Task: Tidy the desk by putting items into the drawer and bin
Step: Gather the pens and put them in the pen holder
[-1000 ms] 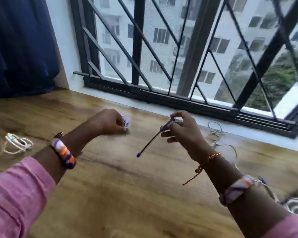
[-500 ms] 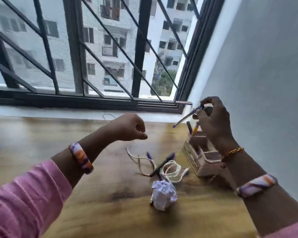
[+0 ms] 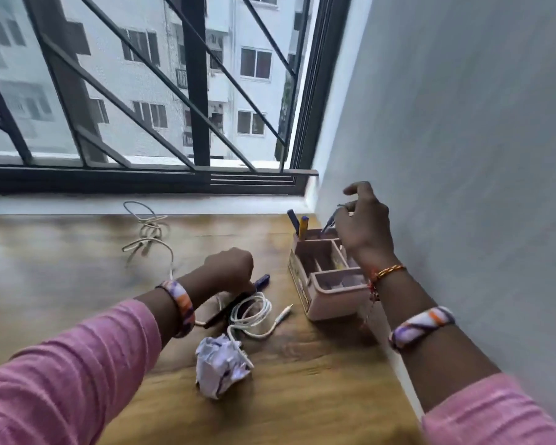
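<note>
Pen (image 3: 329, 221) is pinched in the right hand (image 3: 363, 229) over the pink organiser's (image 3: 321, 292) rear compartment, seemingly mid-drop; left hand (image 3: 230, 268), fist curled, contents unclear, is lowered toward tabletop (image 3: 302, 396) clutter, likely gathered next.

Right hand (image 3: 365, 231) pinches a pen (image 3: 329, 222) over the pink organizer (image 3: 315, 292); left hand (image 3: 228, 268) touches a marker (image 3: 261, 280).

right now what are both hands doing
Left hand: fingers curled, reaching onto the blue pen; grip cannot be told.
Right hand: pinching a pen over the pink organizer.
</note>
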`<state>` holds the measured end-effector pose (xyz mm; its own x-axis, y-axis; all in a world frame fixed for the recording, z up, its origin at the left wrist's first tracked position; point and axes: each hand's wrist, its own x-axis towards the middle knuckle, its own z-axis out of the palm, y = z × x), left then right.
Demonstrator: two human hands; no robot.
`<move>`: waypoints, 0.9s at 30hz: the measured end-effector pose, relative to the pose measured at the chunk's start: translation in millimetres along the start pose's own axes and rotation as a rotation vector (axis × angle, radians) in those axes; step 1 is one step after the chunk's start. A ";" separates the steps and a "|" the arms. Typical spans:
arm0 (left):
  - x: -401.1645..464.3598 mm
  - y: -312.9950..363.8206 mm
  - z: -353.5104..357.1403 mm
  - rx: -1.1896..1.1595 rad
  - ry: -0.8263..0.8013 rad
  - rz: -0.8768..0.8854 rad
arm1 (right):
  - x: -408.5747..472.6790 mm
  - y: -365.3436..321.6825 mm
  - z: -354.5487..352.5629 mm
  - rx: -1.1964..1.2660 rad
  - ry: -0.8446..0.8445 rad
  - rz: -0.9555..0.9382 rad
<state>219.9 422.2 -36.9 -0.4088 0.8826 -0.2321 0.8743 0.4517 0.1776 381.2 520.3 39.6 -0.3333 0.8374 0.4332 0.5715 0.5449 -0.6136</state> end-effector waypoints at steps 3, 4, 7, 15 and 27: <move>5.9 3.1 4.5 -0.004 0.025 -0.017 | 2.2 3.2 -0.6 0.003 -0.023 -0.005; 6.7 2.0 0.3 -0.038 0.021 -0.007 | 2.0 3.7 -2.4 0.005 -0.012 -0.013; 3.0 -2.7 -32.1 -0.281 0.099 0.054 | 1.3 2.7 -10.6 0.037 0.048 -0.082; -49.9 35.3 -124.5 -0.692 0.470 0.480 | 1.4 -34.0 -23.3 0.527 -0.270 -0.229; -49.9 24.8 -98.1 -0.595 0.434 0.423 | 20.2 -7.5 -22.7 0.112 0.139 -0.153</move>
<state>236.3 402.2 72.9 -0.2485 0.9096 0.3330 0.7426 -0.0419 0.6685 387.2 532.2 68.0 -0.2992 0.7348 0.6088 0.4324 0.6731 -0.6000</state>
